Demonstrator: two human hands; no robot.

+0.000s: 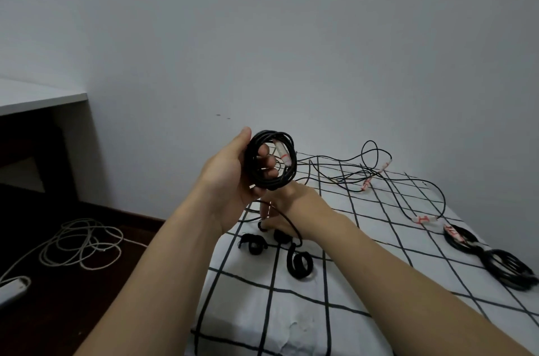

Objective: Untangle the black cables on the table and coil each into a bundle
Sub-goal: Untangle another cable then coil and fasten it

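The left hand (233, 177) holds a coil (269, 163) above the table's (291, 312) far left corner, and the right hand (294, 209) is just beneath it. Straps (299, 263) lie near that hand. Loose cables (364, 172) sprawl at the far side, and two bundles (507, 265) lie at the right edge. Left of the table, a cord (81, 242) lies on the floor, with a desk (38, 96) beyond it.

The cable coil (272, 183) at centre looks matt black rubber, the cloth (248, 312) below wrinkled white fabric, the floor (73, 312) lower left dark wood.
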